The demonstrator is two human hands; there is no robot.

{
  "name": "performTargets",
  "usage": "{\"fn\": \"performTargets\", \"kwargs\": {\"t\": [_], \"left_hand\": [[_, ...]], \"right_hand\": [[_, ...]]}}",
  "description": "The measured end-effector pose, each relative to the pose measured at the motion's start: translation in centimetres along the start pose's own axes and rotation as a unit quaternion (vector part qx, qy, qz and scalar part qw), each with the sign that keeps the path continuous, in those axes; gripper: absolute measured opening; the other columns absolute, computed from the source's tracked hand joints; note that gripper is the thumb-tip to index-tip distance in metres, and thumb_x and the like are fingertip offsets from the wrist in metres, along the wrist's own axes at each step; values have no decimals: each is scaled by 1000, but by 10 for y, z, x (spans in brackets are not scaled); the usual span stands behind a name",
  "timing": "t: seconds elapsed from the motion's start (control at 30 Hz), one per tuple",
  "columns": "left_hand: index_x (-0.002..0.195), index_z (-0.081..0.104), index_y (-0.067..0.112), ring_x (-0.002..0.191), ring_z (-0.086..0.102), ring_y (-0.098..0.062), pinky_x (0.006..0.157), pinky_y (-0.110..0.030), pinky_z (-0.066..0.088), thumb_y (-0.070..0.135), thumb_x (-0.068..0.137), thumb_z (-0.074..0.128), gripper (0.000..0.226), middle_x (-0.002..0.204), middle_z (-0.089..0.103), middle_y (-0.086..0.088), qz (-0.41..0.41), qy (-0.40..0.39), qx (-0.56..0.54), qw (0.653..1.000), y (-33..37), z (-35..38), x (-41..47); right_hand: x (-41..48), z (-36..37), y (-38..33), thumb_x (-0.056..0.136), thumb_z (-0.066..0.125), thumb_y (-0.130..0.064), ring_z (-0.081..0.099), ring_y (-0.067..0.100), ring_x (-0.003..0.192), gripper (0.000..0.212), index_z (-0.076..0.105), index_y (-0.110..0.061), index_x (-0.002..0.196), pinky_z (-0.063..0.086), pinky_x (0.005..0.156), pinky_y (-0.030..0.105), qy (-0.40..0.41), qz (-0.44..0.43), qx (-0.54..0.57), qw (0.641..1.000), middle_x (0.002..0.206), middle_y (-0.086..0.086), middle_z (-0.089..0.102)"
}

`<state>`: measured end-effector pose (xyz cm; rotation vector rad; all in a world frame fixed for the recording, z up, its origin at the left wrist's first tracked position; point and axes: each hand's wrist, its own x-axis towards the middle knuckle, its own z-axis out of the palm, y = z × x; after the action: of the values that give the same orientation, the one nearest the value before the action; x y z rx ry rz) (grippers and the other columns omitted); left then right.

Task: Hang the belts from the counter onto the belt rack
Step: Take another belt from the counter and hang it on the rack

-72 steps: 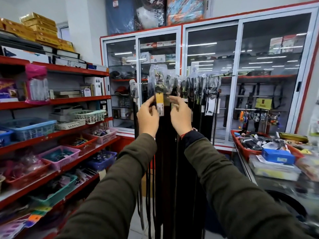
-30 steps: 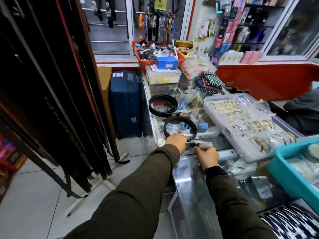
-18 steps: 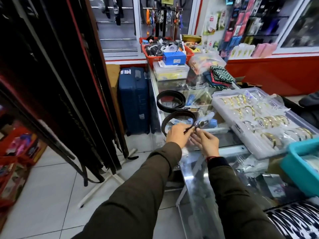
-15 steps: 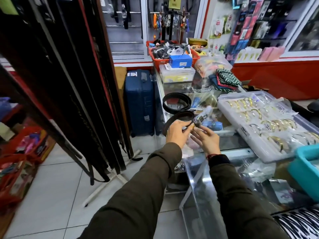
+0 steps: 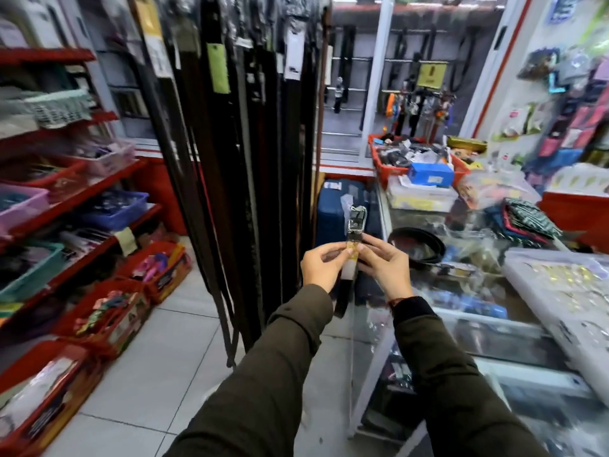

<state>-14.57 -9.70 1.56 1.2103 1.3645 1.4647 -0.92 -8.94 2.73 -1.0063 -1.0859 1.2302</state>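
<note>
Both hands pinch one belt between thumb and fingertips, just below its plastic-wrapped buckle: the left hand on the left edge at a yellow tag, the right hand on the right, fingers curled close around the strap. The belt stands upright in front of the chest, its dark tail hanging down between the dark-sleeved forearms, which reach forward side by side. To the left hangs the belt rack, crowded with dark belts. To the right, on the glass counter, a coiled belt lies; beyond it a red basket holds jumbled small goods and a blue box.
</note>
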Motion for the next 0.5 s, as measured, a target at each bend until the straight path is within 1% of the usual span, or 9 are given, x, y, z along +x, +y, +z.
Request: {"fn": "performTargets", "kwargs": {"t": [0.03, 0.1, 0.17, 0.2, 0.23, 0.33, 0.43, 0.47, 0.5], "left_hand": [[108, 78, 2, 81, 70, 3, 75, -6, 53, 8, 85, 80, 24, 103, 79, -10, 8, 13, -6, 1000, 3, -9, 4], [109, 78, 3, 80, 72, 6, 76, -8, 56, 8, 86, 79, 24, 99, 79, -5, 20, 39, -26, 999, 14, -29, 12], [109, 79, 7, 88, 75, -2, 85, -23, 61, 8, 87, 78, 22, 95, 79, 1, 20, 52, -62, 996, 29, -48, 19], [107, 80, 10, 93, 76, -9, 88, -30, 62, 8, 87, 78, 20, 95, 79, 1, 22, 56, -76, 995, 37, -56, 22], [102, 81, 15, 96, 76, -14, 90, -34, 61, 8, 87, 79, 17, 94, 79, 2, 30, 61, -87, 994, 46, -66, 25], [92, 80, 24, 90, 76, -12, 86, -32, 63, 10, 86, 79, 16, 86, 80, 8, 58, 72, -97, 991, 72, -98, 32], [92, 80, 27, 86, 78, -9, 71, -23, 62, 13, 88, 78, 14, 84, 82, 6, 82, 68, -119, 987, 104, -131, 36], [93, 79, 27, 89, 78, -9, 73, -23, 62, 13, 88, 77, 15, 87, 82, 5, 97, 71, -121, 985, 117, -142, 38], [94, 79, 27, 93, 77, -11, 80, -27, 62, 12, 89, 76, 17, 91, 81, 4, 115, 80, -122, 983, 131, -151, 40]], "right_hand": [[2, 11, -2, 94, 66, -6, 75, 17, 96, 34, 67, -11, 127, 62, 78, 25, -22, -6, 3, 1000, 105, 8, 77], [5, 35, -8, 93, 67, -7, 75, 16, 101, 36, 67, -19, 127, 61, 81, 27, -60, -24, 7, 998, 105, 3, 78], [8, 61, -13, 93, 67, -8, 73, 19, 107, 33, 68, -20, 123, 60, 89, 32, -78, -44, 0, 996, 108, 4, 77], [8, 71, -16, 93, 67, -9, 72, 22, 110, 29, 70, -20, 119, 60, 90, 32, -82, -53, -2, 995, 109, 5, 77], [8, 84, -19, 93, 67, -10, 72, 23, 111, 25, 72, -20, 116, 60, 89, 30, -88, -61, 1, 994, 108, 4, 77], [9, 118, -38, 92, 69, -13, 73, 25, 108, 20, 76, -20, 109, 61, 82, 27, -111, -87, 9, 990, 103, 3, 80], [14, 151, -67, 91, 70, -12, 74, 22, 107, 22, 77, -17, 111, 60, 90, 34, -127, -138, 0, 982, 107, 7, 79], [17, 164, -79, 91, 70, -11, 74, 22, 107, 23, 76, -14, 113, 59, 90, 33, -135, -151, 4, 979, 109, 9, 78], [19, 177, -92, 92, 69, -10, 74, 22, 107, 25, 75, -11, 116, 59, 88, 30, -146, -158, 11, 976, 110, 11, 78]]}}
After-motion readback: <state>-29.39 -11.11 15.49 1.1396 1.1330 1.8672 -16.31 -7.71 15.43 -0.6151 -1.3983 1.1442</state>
